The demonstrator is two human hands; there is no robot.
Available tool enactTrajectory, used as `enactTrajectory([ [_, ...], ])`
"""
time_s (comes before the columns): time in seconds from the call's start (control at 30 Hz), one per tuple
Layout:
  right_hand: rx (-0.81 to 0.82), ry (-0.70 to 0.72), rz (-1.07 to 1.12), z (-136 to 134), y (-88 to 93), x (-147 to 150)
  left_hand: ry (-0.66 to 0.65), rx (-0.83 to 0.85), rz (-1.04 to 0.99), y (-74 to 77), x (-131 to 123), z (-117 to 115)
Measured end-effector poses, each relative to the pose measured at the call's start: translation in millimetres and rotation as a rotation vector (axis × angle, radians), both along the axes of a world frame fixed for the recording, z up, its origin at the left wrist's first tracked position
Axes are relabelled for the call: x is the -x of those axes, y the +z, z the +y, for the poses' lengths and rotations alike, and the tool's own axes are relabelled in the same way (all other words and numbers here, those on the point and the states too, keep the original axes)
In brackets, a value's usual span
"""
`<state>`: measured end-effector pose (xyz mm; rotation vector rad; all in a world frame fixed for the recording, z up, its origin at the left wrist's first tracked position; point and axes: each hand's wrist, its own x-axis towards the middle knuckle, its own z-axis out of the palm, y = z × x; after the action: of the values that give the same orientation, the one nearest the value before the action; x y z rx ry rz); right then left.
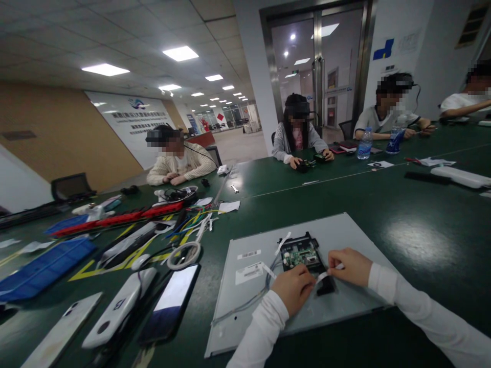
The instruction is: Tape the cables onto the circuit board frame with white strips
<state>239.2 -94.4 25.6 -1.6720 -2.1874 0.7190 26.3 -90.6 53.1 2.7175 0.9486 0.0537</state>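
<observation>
A flat grey metal panel [245, 296] lies on the green table in front of me. On it sits a black bracket [307, 240] with a green circuit board [303, 257], and thin grey wires [245, 306] run off to the left. My left hand [293, 289] is closed at the board's lower edge, pinching a white strip [322, 277]. From the right, my right hand [351, 266] pinches the strip's other end, so it spans between both hands. A black piece [326, 287] shows just below the strip. White tags [283, 243] stick up by the bracket.
Left of the panel lie a phone [171, 304], a white power bank [118, 306], a white phone [61, 332], a coiled cable [184, 255] and a blue tray [46, 266]. Several people sit across the table, with water bottles [365, 144] and a small wrench [235, 188] nearby.
</observation>
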Motion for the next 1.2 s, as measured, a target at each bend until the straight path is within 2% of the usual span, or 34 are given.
enactTrajectory([
  [0.27,-0.016,-0.026,-0.054,1,-8.1,-2,0.022,0.014,0.01,1.5,0,-1],
  [0.53,-0.007,-0.079,-0.152,3,-8.2,-5,0.002,0.05,0.007,9.7,1,0],
  [0.93,0.052,-0.066,-0.11,10,-5.9,-19,-0.012,0.046,0.008,12.3,0,-1],
  [1.2,0.084,-0.056,-0.039,16,-9.2,-33,-0.021,-0.022,-0.003,1.8,2,-1],
])
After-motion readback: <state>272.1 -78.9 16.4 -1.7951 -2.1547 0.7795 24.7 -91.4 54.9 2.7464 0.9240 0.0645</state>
